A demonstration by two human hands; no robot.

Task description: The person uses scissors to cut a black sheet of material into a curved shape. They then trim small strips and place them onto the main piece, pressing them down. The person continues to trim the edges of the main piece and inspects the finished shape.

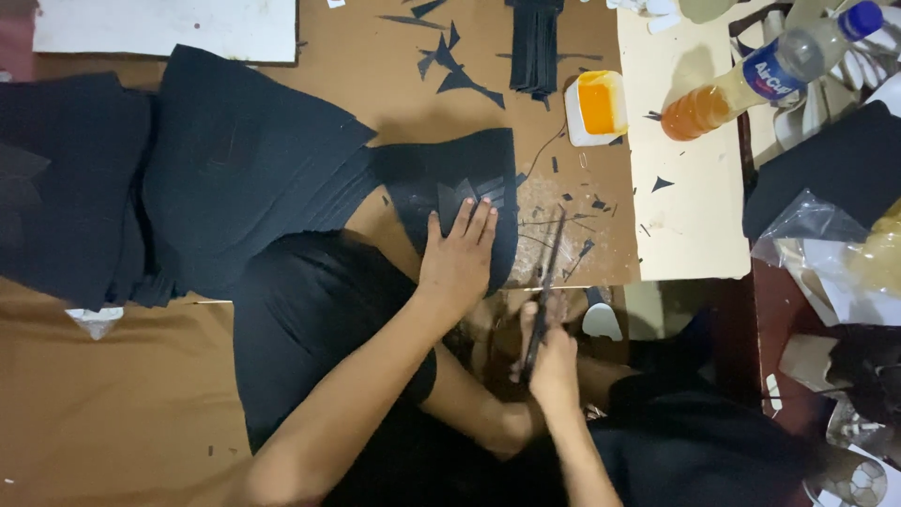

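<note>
Black sheet [450,178] pinned under flat left hand [457,258]; right hand [552,361] grips scissors [544,291]

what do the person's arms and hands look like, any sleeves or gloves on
Both arms are bare from the elbow down, with no long sleeves in view. The left hand and the right hand wear no gloves. No rings, watch or wristband can be made out on either, though the right wrist is in dim light. A dark garment shows near the upper left arm; whether it is a short sleeve cannot be told.
</note>
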